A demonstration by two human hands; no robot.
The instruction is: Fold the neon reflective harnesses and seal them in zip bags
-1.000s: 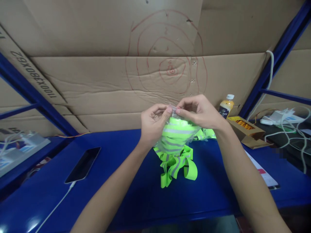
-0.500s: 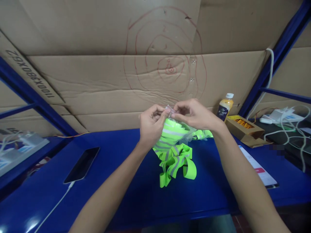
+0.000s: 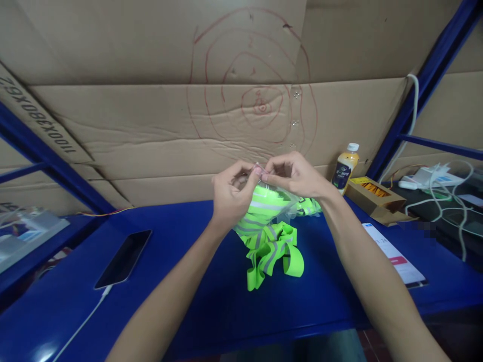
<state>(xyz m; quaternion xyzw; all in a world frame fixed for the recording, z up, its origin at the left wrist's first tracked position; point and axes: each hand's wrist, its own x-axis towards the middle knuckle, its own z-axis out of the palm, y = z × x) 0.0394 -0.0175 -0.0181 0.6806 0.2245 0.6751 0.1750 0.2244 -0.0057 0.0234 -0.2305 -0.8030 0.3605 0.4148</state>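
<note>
Left hand: the left hand (image 3: 228, 198) is closed in a pinch, thumb and forefinger gripping the top edge of the clear plastic bag (image 3: 281, 201).
Right hand: the right hand (image 3: 292, 176) pinches the same edge from the other side, its fingertips nearly touching those of the left.
Bag: held upright just above the table (image 3: 181, 301), mouth uppermost between the two pinches; its film is hard to trace lower down.
Contents: the fluorescent green reflective vest (image 3: 269, 236), with grey bands, sits partly inside the bag, while its lower loops spill out onto the table below.
Step in hand: by the look of it, working the bag's mouth at the top edge; whether it is being opened or pressed shut cannot be told.
Next move calls for: a firm grip on both lips of the film and something done about the loose straps under the bag.
Around: a dark phone (image 3: 123, 259) on a white cable lies to the left; a bottle (image 3: 344, 168) and an open cardboard box (image 3: 373, 198) stand to the right, cardboard sheets (image 3: 151, 125) behind.
</note>
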